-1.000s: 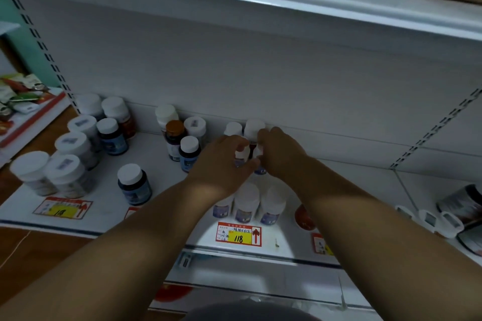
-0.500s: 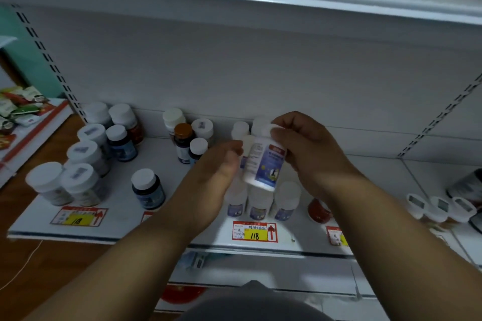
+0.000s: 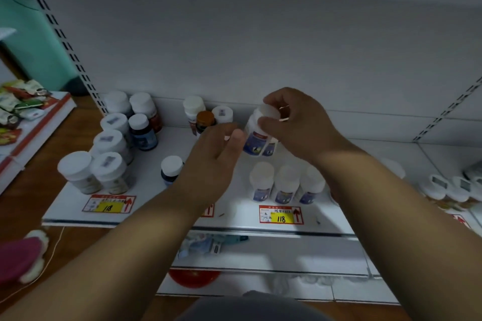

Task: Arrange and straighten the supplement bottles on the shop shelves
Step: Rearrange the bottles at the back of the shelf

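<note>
The white shelf (image 3: pixel 156 185) carries clusters of capped bottles, with a row of three white bottles (image 3: pixel 285 185) at its front edge above a yellow price tag (image 3: pixel 281 214). Both forearms reach in over it. The right hand (image 3: pixel 300 125) pinches the cap of a white supplement bottle (image 3: pixel 257 138), holding it tilted above the row, while the left hand (image 3: pixel 216 154) hovers just beside it, fingers loosely curled, holding nothing.

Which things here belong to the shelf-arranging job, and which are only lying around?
Belong to the job:
- white bottle, held by the right hand
- left hand, open beside it
- front row of three white bottles
- shelf

Lying around:
- snack packets
- red object on the lower shelf
</note>
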`<state>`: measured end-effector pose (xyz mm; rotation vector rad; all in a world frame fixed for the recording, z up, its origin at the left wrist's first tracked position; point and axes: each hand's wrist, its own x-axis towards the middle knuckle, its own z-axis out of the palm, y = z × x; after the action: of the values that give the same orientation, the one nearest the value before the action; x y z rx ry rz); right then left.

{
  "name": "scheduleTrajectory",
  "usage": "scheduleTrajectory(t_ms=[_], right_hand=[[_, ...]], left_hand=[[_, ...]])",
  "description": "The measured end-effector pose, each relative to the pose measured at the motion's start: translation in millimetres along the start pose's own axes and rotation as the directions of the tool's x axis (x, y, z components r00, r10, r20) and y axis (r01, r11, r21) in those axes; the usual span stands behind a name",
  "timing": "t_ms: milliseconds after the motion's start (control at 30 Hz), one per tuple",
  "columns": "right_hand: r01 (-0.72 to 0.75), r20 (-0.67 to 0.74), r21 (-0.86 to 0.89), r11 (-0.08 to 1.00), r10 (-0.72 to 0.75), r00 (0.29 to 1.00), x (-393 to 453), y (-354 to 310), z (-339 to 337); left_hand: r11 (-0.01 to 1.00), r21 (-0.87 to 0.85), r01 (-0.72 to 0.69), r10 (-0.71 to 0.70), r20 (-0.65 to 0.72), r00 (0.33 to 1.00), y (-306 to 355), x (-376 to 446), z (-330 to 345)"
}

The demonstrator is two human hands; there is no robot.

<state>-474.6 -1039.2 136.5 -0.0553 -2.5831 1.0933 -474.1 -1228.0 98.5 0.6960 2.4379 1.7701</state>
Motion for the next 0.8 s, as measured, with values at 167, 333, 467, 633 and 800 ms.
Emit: scheduleTrajectory(t_ms=[167,333,467,633,800], right_hand=[[0.072,0.142,-0.222,0.972,-0.041,0.989,4.1,21.1,23.1],[0.056,0.307,-0.329,0.943,0.051,0.950,8.5,36.9,35.2],[0.066,0.394,-0.375,0.925,0.095,0.914,11.2,43.7,37.2],[0.066,0.449,-0.386,0.920,0.125,0.885,15.7,46.1,36.1],[0.065,0.476,-0.422,0.904,0.160,0.865,21.3,44.8,35.1]], left_hand=[[0.995,0.097,-0.025,0.027,-0.024,0.999,-21.6,16.8,11.8],[0.992,0.127,0.014,-0.017,0.017,1.000,-42.1,22.6,20.8],[0.995,0.097,0.020,-0.023,0.034,0.999,-50.4,22.8,28.4],[0.987,0.139,0.080,-0.086,0.043,0.995,-59.1,22.4,33.1],[0.990,0.121,0.068,-0.072,0.036,0.997,-58.7,24.4,35.0]])
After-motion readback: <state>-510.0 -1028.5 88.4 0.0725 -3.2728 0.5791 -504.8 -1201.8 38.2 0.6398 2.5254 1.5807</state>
